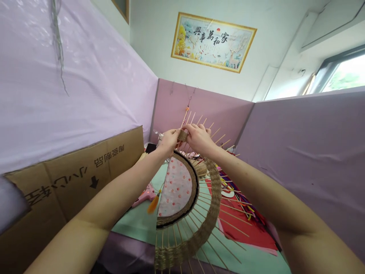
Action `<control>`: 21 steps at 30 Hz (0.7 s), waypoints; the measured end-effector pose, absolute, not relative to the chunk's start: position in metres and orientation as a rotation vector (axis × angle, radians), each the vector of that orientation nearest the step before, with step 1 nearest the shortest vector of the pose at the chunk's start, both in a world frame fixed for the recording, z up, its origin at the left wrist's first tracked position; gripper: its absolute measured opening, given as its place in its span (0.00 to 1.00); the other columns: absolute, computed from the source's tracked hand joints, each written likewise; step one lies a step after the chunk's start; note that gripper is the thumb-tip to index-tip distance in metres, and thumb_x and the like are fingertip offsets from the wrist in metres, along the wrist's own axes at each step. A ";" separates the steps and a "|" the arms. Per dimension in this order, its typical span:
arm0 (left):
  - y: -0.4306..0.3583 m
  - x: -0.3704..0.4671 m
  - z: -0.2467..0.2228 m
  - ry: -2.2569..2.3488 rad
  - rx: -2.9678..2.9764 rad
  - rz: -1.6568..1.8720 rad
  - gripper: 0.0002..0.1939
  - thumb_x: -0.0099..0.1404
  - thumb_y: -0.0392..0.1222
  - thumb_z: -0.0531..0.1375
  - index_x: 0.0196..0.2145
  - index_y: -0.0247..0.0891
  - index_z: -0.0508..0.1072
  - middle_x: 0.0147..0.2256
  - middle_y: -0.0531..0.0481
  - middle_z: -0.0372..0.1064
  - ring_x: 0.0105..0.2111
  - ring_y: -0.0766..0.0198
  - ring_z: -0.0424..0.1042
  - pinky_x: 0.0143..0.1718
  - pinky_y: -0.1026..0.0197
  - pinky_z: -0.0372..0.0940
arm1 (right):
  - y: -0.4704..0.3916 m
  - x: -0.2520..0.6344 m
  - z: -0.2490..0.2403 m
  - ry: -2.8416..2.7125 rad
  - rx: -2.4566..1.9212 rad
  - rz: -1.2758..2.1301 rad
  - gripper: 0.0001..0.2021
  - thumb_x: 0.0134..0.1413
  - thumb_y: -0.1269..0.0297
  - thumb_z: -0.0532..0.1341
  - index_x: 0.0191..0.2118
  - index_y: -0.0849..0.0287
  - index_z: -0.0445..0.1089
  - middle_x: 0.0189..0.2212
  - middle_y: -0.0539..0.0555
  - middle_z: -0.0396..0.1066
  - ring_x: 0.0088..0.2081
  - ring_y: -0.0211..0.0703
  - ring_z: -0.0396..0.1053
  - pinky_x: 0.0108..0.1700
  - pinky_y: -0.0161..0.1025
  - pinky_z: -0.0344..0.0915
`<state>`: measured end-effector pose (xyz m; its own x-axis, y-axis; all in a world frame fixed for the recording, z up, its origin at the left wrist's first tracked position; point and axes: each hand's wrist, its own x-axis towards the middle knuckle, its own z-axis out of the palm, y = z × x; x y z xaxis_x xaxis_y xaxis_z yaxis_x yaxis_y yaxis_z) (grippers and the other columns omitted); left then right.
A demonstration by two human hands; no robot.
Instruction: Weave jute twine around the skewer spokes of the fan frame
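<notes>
A half-round woven fan point(177, 188) stands before me, with a flowered fabric centre, a dark inner rim and thin wooden sticks spreading outward. A twine band point(216, 196) is woven through the sticks in a wide arc. At the arc's upper end, my left hand point(170, 140) pinches the band's edge between thumb and fingers. My right hand point(199, 137) closes on the same stretch of band from the other side, its fingers bent among the stick tips. The exact contact of the right fingertips is partly hidden.
A cardboard sheet point(82, 186) stands along the left. Under the fan lie a pale green mat point(137, 228) and a red bag point(236, 224), with colourful strips at right. A pink glue gun point(146, 194) and an orange tassel point(153, 204) are left of the fan. Pink partitions point(205, 102) surround the table.
</notes>
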<state>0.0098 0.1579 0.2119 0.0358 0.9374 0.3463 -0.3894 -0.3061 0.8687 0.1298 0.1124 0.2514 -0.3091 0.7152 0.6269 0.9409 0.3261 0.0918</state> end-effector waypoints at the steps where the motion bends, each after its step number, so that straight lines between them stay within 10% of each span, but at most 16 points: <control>1: 0.157 0.012 0.212 0.672 1.191 1.558 0.10 0.62 0.43 0.60 0.26 0.35 0.69 0.20 0.54 0.63 0.19 0.71 0.60 0.21 0.67 0.55 | 0.112 0.130 0.252 -2.110 -1.445 -0.627 0.20 0.58 0.69 0.48 0.53 0.50 0.66 0.50 0.56 0.71 0.47 0.55 0.61 0.43 0.47 0.51; 15: 0.149 0.018 0.217 0.599 1.198 1.719 0.12 0.61 0.45 0.54 0.25 0.36 0.69 0.22 0.54 0.63 0.22 0.70 0.61 0.23 0.66 0.57 | 0.100 0.130 0.254 -2.118 -1.346 -0.788 0.16 0.58 0.71 0.50 0.47 0.55 0.70 0.45 0.58 0.73 0.46 0.55 0.60 0.44 0.48 0.49; 21: 0.155 0.017 0.212 0.575 1.251 1.673 0.12 0.58 0.45 0.62 0.23 0.35 0.69 0.19 0.56 0.60 0.18 0.72 0.59 0.19 0.67 0.53 | 0.096 0.134 0.259 -2.149 -1.330 -0.645 0.26 0.56 0.71 0.49 0.62 0.57 0.58 0.50 0.60 0.71 0.49 0.57 0.62 0.49 0.52 0.53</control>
